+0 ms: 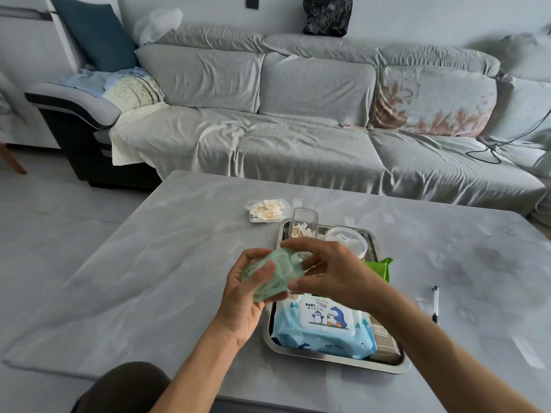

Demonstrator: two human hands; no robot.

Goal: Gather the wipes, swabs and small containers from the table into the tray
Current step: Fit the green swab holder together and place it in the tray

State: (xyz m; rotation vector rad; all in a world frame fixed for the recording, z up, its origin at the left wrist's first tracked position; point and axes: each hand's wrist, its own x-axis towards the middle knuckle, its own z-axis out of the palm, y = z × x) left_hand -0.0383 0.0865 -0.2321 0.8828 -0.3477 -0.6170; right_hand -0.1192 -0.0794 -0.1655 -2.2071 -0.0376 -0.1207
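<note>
Both hands are on the little green container [269, 274]: left hand [247, 296] cupping it, right hand [331, 272] pinching its top, just over the tray [334, 357] edge; I'd set it flat in a free spot behind the wipes pack [322, 332]; swab bag [266, 210] still sits on the table [149, 248].

"BABY" on the blue wipes pack [323, 329] lid.

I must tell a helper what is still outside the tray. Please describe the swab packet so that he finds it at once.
Start from the metal tray on the grey table. Just beyond its far left corner lies a flat clear packet of cotton swabs. Unlike the swabs in the upright clear box, it lies directly on the table.
</note>
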